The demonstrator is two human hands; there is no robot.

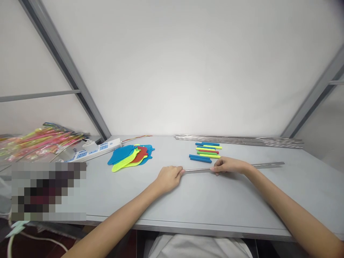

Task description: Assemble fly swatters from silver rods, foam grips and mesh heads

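A thin shiny metal rod lies crosswise low over the table, running from hand to hand and on to the right. My left hand is closed around its left end, hiding the tip. Thumb and fingers of my right hand pinch the same rod near its middle, and its far end sticks out beyond my wrist. Just behind the right hand lie several coloured plastic handle tubes in blue, yellow, green and red. Left of my left hand, flat fly swatter heads in blue, yellow and red overlap in a pile.
Several more metal rods lie along the wall at the back. At left sit a white power strip and a heap of bagged pink and yellow items. A blurred-out patch covers the left front. The table edge runs before me.
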